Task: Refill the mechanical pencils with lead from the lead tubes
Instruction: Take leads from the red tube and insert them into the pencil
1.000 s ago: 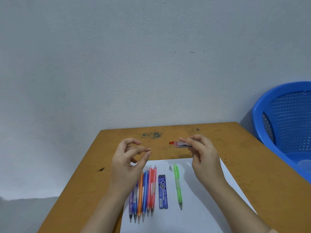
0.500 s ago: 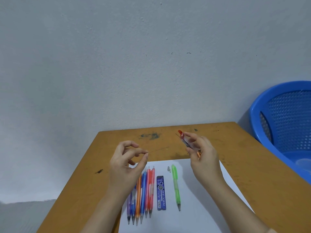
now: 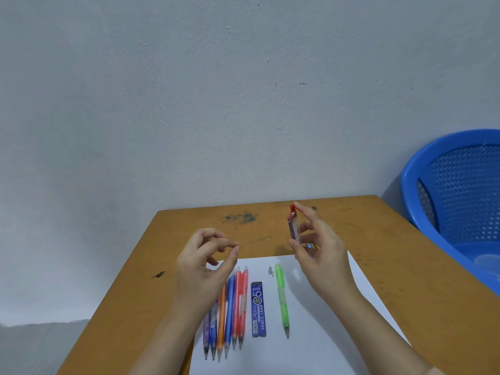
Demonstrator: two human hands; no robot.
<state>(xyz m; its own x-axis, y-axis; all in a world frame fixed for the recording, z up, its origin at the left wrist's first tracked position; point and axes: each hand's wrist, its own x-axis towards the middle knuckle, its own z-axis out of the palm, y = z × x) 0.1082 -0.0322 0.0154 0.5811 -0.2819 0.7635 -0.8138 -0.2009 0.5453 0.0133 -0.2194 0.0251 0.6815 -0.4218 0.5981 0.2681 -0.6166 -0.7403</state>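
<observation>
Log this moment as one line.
left hand: pinches lead | right hand: holds red-capped lead tube upright | green pencil: lying on paper | blue lead tube: on paper, untouched

Plain, home-like study corner, small worn wooden desk (image 3: 378, 239) with dark stains set against a bare, scuffed grey-white wall (image 3: 189, 104), blue perforated plastic basket (image 3: 460, 185) beside it, white paper sheet (image 3: 338, 334) with coloured mechanical pencils (image 3: 230, 307) and a pencil-lead pack (image 3: 259, 309) laid out.
</observation>
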